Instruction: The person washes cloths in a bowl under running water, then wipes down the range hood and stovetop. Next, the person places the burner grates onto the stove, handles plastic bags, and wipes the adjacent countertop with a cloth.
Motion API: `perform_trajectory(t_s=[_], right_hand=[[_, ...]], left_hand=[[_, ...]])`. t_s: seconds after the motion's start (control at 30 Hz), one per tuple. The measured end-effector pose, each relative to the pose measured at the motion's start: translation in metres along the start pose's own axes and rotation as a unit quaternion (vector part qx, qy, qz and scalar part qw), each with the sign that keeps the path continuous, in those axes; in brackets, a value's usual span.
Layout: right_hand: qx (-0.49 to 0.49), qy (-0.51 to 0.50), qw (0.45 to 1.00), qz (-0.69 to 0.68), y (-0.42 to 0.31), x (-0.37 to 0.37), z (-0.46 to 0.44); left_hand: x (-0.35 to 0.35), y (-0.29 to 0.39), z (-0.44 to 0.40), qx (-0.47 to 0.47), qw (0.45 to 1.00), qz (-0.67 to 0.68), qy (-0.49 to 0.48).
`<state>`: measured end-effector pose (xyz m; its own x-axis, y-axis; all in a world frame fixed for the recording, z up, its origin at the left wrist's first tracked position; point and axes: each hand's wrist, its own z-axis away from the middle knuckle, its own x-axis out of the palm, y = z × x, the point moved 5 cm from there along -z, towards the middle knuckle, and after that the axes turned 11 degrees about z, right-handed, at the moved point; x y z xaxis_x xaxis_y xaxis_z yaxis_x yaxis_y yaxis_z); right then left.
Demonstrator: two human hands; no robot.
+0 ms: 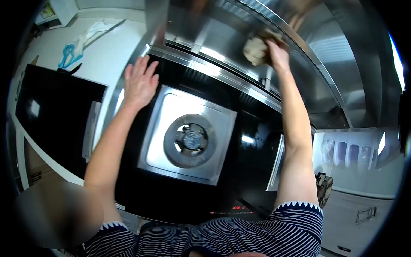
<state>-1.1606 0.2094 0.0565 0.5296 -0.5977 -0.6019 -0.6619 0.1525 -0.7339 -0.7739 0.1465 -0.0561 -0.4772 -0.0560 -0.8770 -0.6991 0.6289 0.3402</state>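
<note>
A small red display (239, 208) near the front edge of the black stove (184, 198) shows what look like the digits 69, followed by a mark too blurred to make out. A row of tiny red signs (231, 212) runs just below, too small to read.

Top: we wear a navy shirt (184, 237) with thin white stripes.
Sleeves (299, 229): ours are short, striped like the shirt.
Edging: our sleeves carry pointed white trim (299, 204).
Hands: our left hand (141, 83) and right hand (278, 55) are bare.
</note>
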Motion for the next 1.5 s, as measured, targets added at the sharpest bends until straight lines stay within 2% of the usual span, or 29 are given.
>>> perform_trajectory(t_s=[0.03,0.13,0.2,0.23,0.27,0.37,0.4,0.43,0.5,0.57,0.63,0.67,0.7,0.73,0.77,0.83,0.87,0.93,0.97,1.0,1.03,1.07,1.1,1.17,1.33,1.37,1.43,1.47,1.5], right_hand=[[0.009,0.006,0.998,-0.060,0.029,-0.031,0.006],[0.101,0.039,0.994,0.006,0.090,-0.133,0.033],[0.155,0.000,0.986,0.056,0.141,-0.187,0.048],[0.217,0.009,0.970,0.107,0.172,-0.211,0.056],[0.290,-0.051,0.940,0.171,0.200,-0.229,0.067],[0.288,-0.159,0.871,0.364,0.293,-0.261,0.081],[0.199,-0.176,0.824,0.500,0.274,-0.248,0.085],[0.178,-0.202,0.795,0.544,0.287,-0.236,0.087],[0.008,-0.191,0.793,0.579,0.283,-0.198,0.083],[0.231,-0.287,0.759,0.536,0.256,-0.145,0.074],[0.025,-0.270,0.790,0.550,0.244,-0.090,0.055],[0.060,-0.295,0.804,0.512,0.178,-0.074,0.061],[0.080,-0.319,0.827,0.456,0.149,-0.058,0.060],[0.163,-0.352,0.830,0.400,0.155,-0.045,0.060],[0.078,-0.318,0.836,0.441,0.147,-0.051,0.057],[0.159,-0.313,0.879,0.323,0.162,-0.079,0.071],[0.160,-0.286,0.889,0.321,0.183,-0.100,0.074],[0.167,-0.283,0.874,0.357,0.234,-0.149,0.079],[0.131,-0.276,0.837,0.454,0.258,-0.178,0.079],[0.222,-0.291,0.802,0.471,0.265,-0.208,0.090],[0.162,-0.186,0.924,0.291,0.318,-0.243,0.094],[0.185,-0.155,0.923,0.299,0.326,-0.263,0.095],[0.213,-0.158,0.805,0.530,0.316,-0.282,0.094],[0.189,-0.100,0.880,0.424,0.338,-0.336,0.098],[0.103,0.019,0.728,0.678,0.242,-0.363,0.093],[0.051,0.080,0.770,0.631,0.215,-0.372,0.098],[0.095,0.136,0.753,0.637,0.195,-0.397,0.109],[0.154,0.049,0.751,0.641,0.194,-0.400,0.118],[0.000,0.068,0.742,0.667,0.176,-0.394,0.133]], left_hand=[[0.000,0.001,0.000,0.002,1.000,-0.004,-0.006],[0.002,0.001,0.001,0.009,0.999,-0.031,-0.004],[0.003,0.000,0.000,0.016,0.999,-0.039,-0.004],[0.003,0.001,0.001,0.019,0.999,-0.042,-0.006],[0.003,0.003,0.001,0.018,0.998,-0.051,-0.012],[0.007,-0.001,0.001,0.029,0.994,-0.102,-0.010],[0.007,-0.003,0.001,0.036,0.994,-0.106,-0.013],[0.008,-0.005,0.001,0.043,0.993,-0.113,-0.014],[0.008,-0.007,0.004,0.050,0.990,-0.130,-0.017],[0.008,-0.006,0.002,0.059,0.990,-0.124,-0.015],[0.006,-0.006,0.000,0.058,0.990,-0.130,-0.022],[0.006,-0.008,-0.001,0.065,0.990,-0.123,-0.020],[0.008,-0.008,0.001,0.070,0.991,-0.117,-0.019],[0.008,-0.008,0.001,0.063,0.988,-0.136,-0.020],[0.005,-0.008,0.000,0.068,0.989,-0.130,-0.023],[0.006,-0.008,0.000,0.067,0.991,-0.111,-0.025],[0.006,-0.009,-0.001,0.063,0.990,-0.122,-0.024],[0.005,-0.006,-0.001,0.060,0.990,-0.123,-0.029],[0.005,-0.005,-0.001,0.056,0.990,-0.127,-0.027],[0.005,-0.004,-0.002,0.065,0.990,-0.120,-0.034],[0.006,-0.007,-0.002,0.076,0.990,-0.113,-0.032],[0.007,-0.008,-0.001,0.068,0.990,-0.123,-0.026],[0.007,-0.008,-0.001,0.062,0.989,-0.133,-0.024],[0.006,-0.005,-0.001,0.050,0.991,-0.124,-0.028],[0.006,-0.003,0.000,0.047,0.992,-0.112,-0.023],[0.006,-0.005,0.000,0.059,0.992,-0.111,-0.028],[0.008,-0.007,0.000,0.050,0.993,-0.101,-0.029],[0.010,-0.009,0.000,0.048,0.994,-0.096,-0.027],[0.008,-0.006,0.000,0.041,0.994,-0.095,-0.023]])
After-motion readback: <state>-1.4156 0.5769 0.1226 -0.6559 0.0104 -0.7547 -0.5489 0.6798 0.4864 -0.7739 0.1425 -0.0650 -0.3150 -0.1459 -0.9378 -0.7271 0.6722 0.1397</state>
